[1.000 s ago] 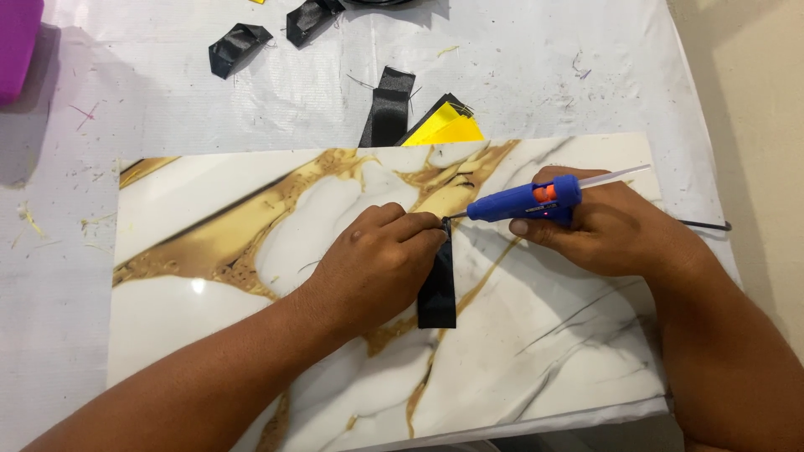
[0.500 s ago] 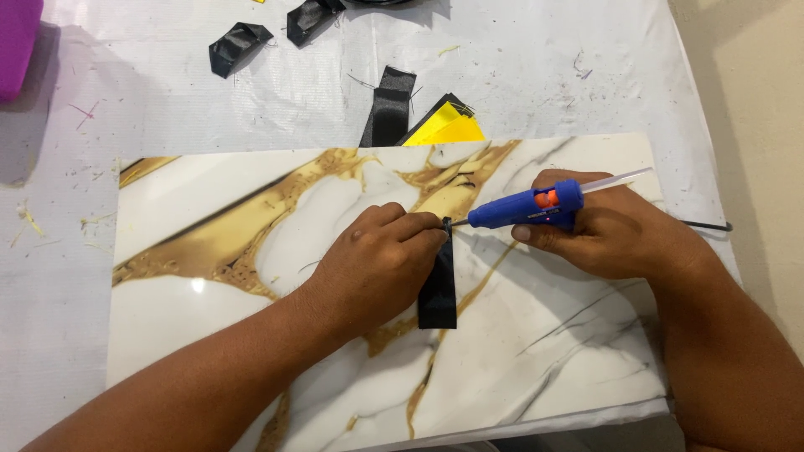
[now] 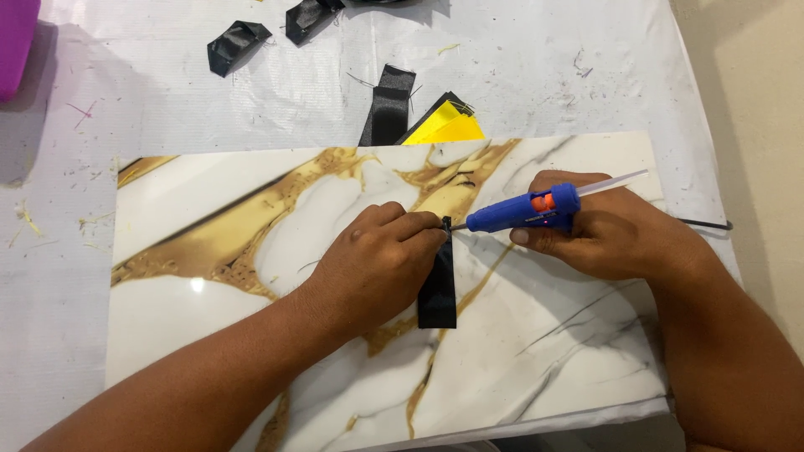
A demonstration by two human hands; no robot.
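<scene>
Now, here's how it's looking, with the marble-patterned board [image 3: 251,335] as the landmark for everything.

Change: very little is shifting from the earlier views. The blue glue gun [image 3: 523,209] is sitting a touch closer to the ribbon's top end than a second ago, and the left hand is staying put.
Meaning: judging by that, the nozzle is lining up on the ribbon's upper edge and the gluing looks to be right at the point of contact.
Left hand [image 3: 377,264]: it's closing narrow over the black ribbon strip [image 3: 438,289], fingertips pinching the top end near the middle of the board.
Right hand [image 3: 611,234]: it's wrapping around the glue gun, over the board's right part, nozzle pointing left.
Ribbon strip: it's lying flat on the board, running straight down from the left fingertips, between the two hands; its top end is just beside the nozzle tip, touching or nearly so, I cannot tell which.
Glue stick: a pale stick is poking out of the gun's back, toward the board's upper right corner.
Beyond the board: a folded black ribbon piece [image 3: 387,105] and a yellow piece [image 3: 448,125] are resting on the white bench [image 3: 167,100] just past the far edge; more black scraps [image 3: 237,43] are lying farther off.
</scene>
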